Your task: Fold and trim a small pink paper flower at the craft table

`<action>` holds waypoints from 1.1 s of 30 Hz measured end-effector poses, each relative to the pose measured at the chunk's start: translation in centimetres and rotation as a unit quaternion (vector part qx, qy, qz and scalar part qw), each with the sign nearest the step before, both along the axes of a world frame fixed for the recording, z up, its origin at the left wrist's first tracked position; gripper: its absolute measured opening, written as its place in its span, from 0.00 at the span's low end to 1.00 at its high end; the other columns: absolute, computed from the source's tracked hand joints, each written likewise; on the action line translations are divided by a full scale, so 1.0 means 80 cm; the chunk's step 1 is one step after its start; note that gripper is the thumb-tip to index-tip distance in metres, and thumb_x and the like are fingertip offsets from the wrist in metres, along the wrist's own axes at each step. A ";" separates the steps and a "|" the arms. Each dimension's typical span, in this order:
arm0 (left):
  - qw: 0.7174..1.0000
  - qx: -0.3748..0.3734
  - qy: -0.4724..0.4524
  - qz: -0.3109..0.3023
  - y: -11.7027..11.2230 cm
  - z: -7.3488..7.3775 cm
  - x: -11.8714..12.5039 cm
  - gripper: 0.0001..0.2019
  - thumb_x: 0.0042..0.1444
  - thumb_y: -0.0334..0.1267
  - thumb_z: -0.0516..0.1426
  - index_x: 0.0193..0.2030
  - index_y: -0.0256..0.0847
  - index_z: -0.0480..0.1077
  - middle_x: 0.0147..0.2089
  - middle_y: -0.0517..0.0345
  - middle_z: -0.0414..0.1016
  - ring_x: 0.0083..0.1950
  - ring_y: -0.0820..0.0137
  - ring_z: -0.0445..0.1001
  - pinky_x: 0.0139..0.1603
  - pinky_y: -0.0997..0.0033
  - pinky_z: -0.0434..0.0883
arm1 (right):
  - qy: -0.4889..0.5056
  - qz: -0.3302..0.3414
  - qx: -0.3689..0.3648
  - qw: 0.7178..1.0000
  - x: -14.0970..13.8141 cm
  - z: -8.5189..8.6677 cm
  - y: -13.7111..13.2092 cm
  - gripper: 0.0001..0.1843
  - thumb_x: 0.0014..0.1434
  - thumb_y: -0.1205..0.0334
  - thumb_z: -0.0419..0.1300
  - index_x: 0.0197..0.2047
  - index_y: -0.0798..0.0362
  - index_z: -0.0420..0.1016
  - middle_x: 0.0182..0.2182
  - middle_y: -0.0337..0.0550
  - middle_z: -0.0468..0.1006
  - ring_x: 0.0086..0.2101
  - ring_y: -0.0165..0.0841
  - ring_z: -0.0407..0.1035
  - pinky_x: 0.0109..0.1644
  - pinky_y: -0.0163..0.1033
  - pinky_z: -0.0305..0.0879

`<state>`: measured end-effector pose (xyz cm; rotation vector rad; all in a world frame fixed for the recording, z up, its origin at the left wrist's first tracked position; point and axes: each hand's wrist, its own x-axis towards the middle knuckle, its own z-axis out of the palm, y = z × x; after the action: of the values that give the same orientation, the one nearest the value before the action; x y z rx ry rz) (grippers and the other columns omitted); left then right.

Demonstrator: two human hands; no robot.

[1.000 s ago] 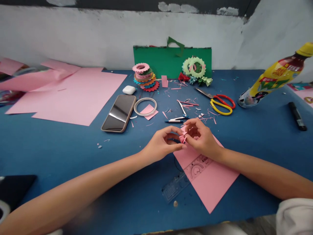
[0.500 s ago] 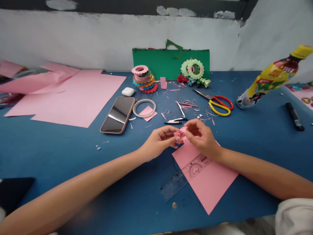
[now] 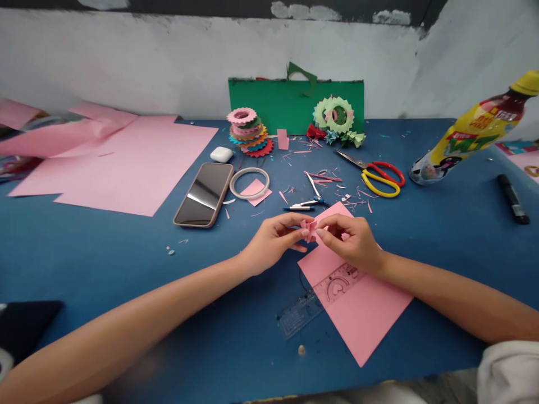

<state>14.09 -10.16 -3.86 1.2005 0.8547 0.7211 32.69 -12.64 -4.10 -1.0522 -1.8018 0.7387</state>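
Between my two hands is a small folded piece of pink paper (image 3: 309, 229), held above the table. My left hand (image 3: 280, 238) pinches it from the left with thumb and fingers. From the other side, the thumb and index finger of my right hand (image 3: 353, 242) close on its right edge. Under my right hand lies a sheet of pink paper (image 3: 357, 320), set at a slant. A clear ruler (image 3: 298, 315) crosses that sheet, its left end sticking out over the blue table. A drawing compass (image 3: 315, 197) rests just beyond my fingers.
Red-and-yellow scissors (image 3: 381, 178), a drink bottle (image 3: 467, 134) and a black marker (image 3: 512, 199) are on the right. A phone (image 3: 204, 194), tape roll (image 3: 250, 184) and large pink sheets (image 3: 138, 163) lie left. Paper rings (image 3: 248, 132) stack before a green board (image 3: 290, 104).
The fingers of my right hand have drawn closer together on the folded pink paper, and the hand has lowered slightly, showing more of the sheet's far corner. My left hand keeps its hold.
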 end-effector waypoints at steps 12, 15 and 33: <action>1.000 0.007 0.010 0.028 -0.001 -0.002 0.002 0.14 0.49 0.39 0.63 0.43 0.38 0.73 0.38 0.58 0.71 0.38 0.70 0.74 0.36 0.71 0.77 | -0.014 -0.015 -0.003 1.000 -0.003 -0.001 0.000 0.09 0.57 0.56 0.59 0.35 0.51 0.77 0.22 0.36 0.75 0.18 0.22 0.60 0.21 0.31 0.57; 0.999 0.011 0.012 0.037 -0.003 -0.002 0.003 0.14 0.49 0.40 0.63 0.42 0.38 0.73 0.38 0.57 0.72 0.39 0.70 0.74 0.38 0.70 0.77 | -0.029 -0.021 -0.002 0.999 -0.003 -0.001 0.000 0.09 0.57 0.56 0.59 0.35 0.50 0.77 0.18 0.34 0.72 0.18 0.23 0.59 0.22 0.31 0.57; 0.999 0.011 0.013 0.048 -0.004 -0.001 0.005 0.14 0.48 0.39 0.64 0.41 0.37 0.73 0.37 0.57 0.72 0.37 0.70 0.75 0.37 0.70 0.77 | -0.055 -0.040 0.013 0.998 -0.001 -0.002 0.001 0.08 0.57 0.57 0.58 0.34 0.50 0.77 0.15 0.32 0.68 0.17 0.23 0.56 0.22 0.32 0.55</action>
<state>14.51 -10.44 -3.91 1.1968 0.9343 0.7955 32.58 -12.54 -4.30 -1.1599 -1.8462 0.6174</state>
